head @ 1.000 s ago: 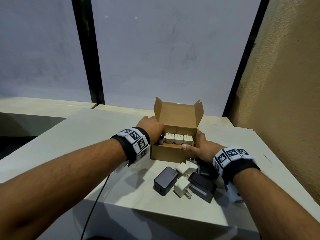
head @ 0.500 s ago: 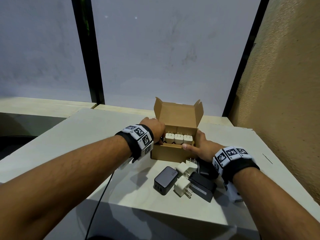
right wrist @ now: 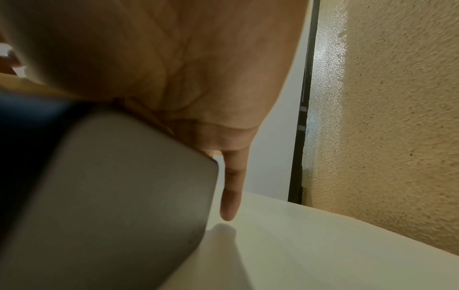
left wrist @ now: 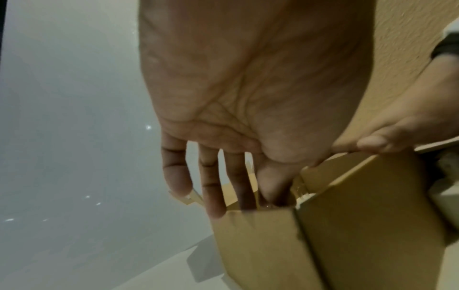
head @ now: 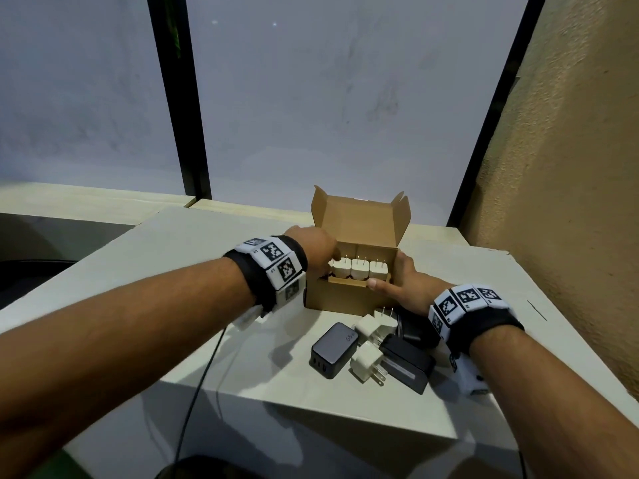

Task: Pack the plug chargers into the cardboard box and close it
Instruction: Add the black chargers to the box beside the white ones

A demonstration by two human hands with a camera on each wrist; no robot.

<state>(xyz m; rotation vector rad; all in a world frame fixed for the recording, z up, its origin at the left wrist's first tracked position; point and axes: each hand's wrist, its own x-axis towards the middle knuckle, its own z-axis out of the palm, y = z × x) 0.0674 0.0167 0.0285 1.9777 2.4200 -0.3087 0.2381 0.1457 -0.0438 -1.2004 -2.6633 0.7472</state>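
1. A pale table (head: pixel 221 271) stands before tall frosted window panes (head: pixel 328 98) divided by black frames (head: pixel 179 98).
2. A rough tan wall (head: pixel 570 167) rises on the right.
3. A thin dark cable (head: pixel 200 375) trails over the table's near edge.
4. A light wooden ledge (head: pixel 86 202) runs beneath the window.

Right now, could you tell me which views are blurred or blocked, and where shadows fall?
Head view: sharp, edges bowed, dim; soft shadows beside the chargers. Left wrist view: left hand and cardboard box motion-blurred. Right wrist view: a dark out-of-focus block fills the lower left; a finger shadow on the table.
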